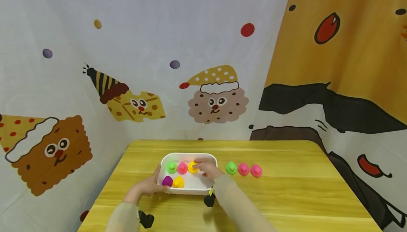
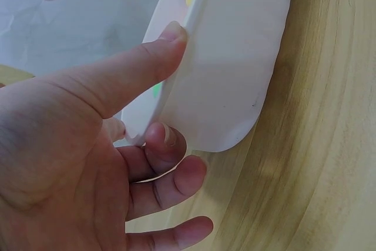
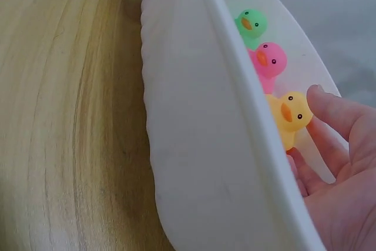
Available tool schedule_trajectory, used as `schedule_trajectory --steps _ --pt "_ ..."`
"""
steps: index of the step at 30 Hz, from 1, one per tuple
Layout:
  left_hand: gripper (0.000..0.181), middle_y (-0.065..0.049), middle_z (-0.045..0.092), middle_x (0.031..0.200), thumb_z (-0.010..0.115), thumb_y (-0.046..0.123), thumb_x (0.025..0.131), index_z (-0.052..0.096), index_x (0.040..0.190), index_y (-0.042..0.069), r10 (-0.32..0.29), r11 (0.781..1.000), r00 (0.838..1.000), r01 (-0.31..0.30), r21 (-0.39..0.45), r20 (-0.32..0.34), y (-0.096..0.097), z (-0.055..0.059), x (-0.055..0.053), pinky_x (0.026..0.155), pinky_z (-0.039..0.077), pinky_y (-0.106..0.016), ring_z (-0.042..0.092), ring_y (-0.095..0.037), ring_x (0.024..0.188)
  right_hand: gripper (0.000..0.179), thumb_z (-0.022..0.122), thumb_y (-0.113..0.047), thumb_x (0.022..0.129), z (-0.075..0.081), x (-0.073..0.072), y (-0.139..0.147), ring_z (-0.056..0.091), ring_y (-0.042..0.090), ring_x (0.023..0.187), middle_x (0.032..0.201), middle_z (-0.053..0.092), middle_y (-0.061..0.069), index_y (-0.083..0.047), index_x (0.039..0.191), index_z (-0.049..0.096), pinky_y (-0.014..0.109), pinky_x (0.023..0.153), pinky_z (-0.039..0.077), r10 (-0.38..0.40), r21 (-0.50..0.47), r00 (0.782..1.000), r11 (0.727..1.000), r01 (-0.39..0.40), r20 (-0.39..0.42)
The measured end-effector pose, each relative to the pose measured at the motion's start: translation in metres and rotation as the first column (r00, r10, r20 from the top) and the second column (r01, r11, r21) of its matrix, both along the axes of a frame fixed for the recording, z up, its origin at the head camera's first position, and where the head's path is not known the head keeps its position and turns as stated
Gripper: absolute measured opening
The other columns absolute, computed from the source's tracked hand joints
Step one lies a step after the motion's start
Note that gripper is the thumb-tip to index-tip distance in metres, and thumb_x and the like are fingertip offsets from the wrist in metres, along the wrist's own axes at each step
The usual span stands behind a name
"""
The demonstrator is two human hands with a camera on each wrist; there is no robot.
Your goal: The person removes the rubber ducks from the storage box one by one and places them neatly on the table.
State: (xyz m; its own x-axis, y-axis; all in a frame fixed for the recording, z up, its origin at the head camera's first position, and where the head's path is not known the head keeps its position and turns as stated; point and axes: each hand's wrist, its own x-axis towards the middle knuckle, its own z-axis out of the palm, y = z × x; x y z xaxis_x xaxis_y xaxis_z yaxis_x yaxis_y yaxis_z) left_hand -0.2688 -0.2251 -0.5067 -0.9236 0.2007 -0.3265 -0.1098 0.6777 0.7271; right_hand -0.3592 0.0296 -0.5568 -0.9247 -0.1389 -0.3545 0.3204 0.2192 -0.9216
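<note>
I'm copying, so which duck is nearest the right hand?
The yellow duck in the back row of the tray, touching the right hand; the other yellow duck sits in front, farther away.

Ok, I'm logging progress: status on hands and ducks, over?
Left hand grips white tray. Right hand at yellow duck, back row, grip unclear. Three ducks outside, right of tray. Nothing visibly blocking.

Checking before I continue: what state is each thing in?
White tray: upright on table.
Left grip: holding tray's left end.
Back green duck: upright inside.
Back pink duck: upright inside.
Back yellow duck: upright inside.
Right grip: at back yellow duck; hold unclear.
Front yellow duck: in tray.
Purple toy: in tray, pose unclear.
Outer green duck: upright on table.
Outer-left pink duck: upright on table.
Outer-right pink duck: upright on table.
</note>
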Motion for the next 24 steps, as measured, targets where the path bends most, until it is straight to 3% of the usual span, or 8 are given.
schedule_trajectory --steps 9,24 --pt "0.113 -0.036 0.015 0.151 0.078 0.031 0.082 -0.005 0.154 0.004 0.006 1.000 1.000 -0.006 0.015 -0.002 0.0012 -0.0008 -0.0005 0.070 0.045 -0.045 0.048 -0.039 0.101 0.045 0.070 -0.013 0.088 0.0036 0.0037 0.0025 0.050 0.028 0.107 0.131 0.057 0.009 -0.009 0.132 0.060 0.038 0.079 0.039 0.099 0.034 0.995 0.995 -0.098 -0.028" --pt "0.114 -0.035 0.015 0.151 0.079 0.033 0.081 -0.004 0.154 0.004 0.014 1.000 1.000 -0.014 0.006 0.009 -0.0008 -0.0021 -0.0008 0.077 0.047 -0.054 0.046 -0.042 0.107 0.045 0.071 -0.015 0.088 0.0020 0.0028 -0.0001 0.050 0.027 0.103 0.129 0.057 0.008 -0.008 0.131 0.061 0.038 0.078 0.041 0.117 0.091 0.992 0.989 -0.114 -0.034"
